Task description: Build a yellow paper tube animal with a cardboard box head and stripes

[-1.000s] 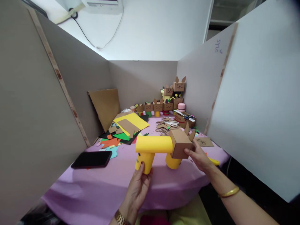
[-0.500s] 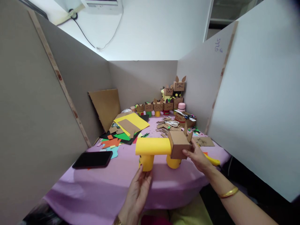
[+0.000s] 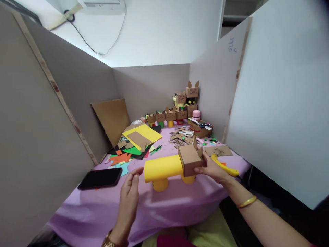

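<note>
A yellow paper animal body (image 3: 163,167), a sideways tube on two short yellow tube legs, stands near the front of the table. Fixed at its right end is a brown cardboard box head (image 3: 189,158) with pointed ears. My right hand (image 3: 209,168) grips this head from the right, thumb on the near side and the other fingers behind. Just left of the tube's left end is my left hand (image 3: 130,192), loosely curled, with nothing in it and apart from the tube.
A black phone (image 3: 100,178) lies at left. Behind are colored paper sheets (image 3: 151,132), cardboard scraps, and white scissors (image 3: 187,133). Box-headed figures (image 3: 171,116) stand at the back beside a small carton (image 3: 200,129). A yellow-handled tool (image 3: 226,168) lies right. Partitions enclose the table.
My left hand has let go of the left leg and moved up and left, beside the tube's end. The body has turned slightly, its left end nearer me. My right hand stays on the head.
</note>
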Available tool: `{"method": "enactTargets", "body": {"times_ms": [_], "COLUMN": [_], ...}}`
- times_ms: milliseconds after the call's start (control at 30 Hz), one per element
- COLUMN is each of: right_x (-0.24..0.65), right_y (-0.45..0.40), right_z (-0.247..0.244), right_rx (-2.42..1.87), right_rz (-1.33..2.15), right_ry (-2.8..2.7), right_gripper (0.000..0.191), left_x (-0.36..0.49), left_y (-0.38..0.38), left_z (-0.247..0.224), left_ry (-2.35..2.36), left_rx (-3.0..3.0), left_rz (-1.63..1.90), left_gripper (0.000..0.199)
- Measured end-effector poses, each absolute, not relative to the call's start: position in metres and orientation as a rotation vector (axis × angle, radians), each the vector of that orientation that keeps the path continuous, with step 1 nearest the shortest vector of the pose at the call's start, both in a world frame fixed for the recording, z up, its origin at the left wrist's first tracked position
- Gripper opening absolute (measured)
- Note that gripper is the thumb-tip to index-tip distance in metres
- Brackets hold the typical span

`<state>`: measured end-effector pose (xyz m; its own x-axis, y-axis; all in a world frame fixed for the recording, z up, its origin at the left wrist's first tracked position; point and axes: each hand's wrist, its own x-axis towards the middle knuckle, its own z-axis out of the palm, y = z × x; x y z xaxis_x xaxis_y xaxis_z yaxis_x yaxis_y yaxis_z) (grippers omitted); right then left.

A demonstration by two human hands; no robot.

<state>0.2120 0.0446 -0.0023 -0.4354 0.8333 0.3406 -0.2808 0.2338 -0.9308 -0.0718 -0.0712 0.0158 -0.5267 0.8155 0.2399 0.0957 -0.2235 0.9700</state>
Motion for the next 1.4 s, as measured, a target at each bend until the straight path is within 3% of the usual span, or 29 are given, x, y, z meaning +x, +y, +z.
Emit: {"method": "enactTargets", "body": {"times_ms": [433, 1033, 1400], "right_x": [0.214, 0.214, 0.211], "right_y": [0.049, 0.058, 0.056], "right_z": [0.002, 0.006, 0.009], "right_rx": [-0.538, -0.539, -0.593], "right_rz": [1.404, 1.382, 1.39], "right_ry": [-1.562, -1.614, -1.617], "right_gripper": [0.094, 0.094, 0.091], "left_x": [-0.101, -0.111, -0.109], "left_y": [-0.049, -0.026, -0.024], "left_z": [0.008, 0.026, 0.03], "left_ry": [1.401, 1.194, 1.083], "left_rx": [1.689, 2.007, 2.391], "left_rz": [1.392, 0.943, 0.812], "left_gripper": [0.042, 0.021, 0.028]}}
